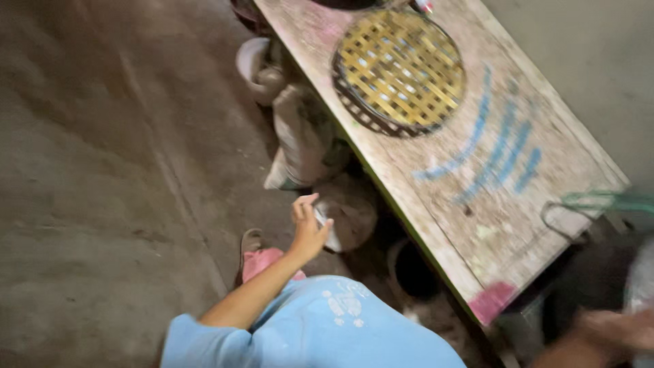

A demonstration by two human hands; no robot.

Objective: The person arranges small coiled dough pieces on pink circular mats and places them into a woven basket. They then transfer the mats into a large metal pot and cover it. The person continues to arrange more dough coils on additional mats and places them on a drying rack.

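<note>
My left hand (308, 230) reaches out from a light blue sleeve toward pale sacks (347, 208) stacked under a worn wooden table (477, 204). Its fingers are loosely curled, with a small white bit at the fingertips; whether it grips this is unclear. My right hand (616, 330) is a blur at the bottom right corner, beside a blurred white thing (642, 283) off the table's near end. On the table top lies a round woven bamboo tray (398, 68) with a dark rim.
A larger sack (303, 136) and a white bucket (253, 65) stand under the table's far side. A dark round pot (412, 272) sits below the near end. A green wire handle (593, 201) hangs at the table's right corner. A pink sandal (262, 262) rests on the concrete floor (102, 191).
</note>
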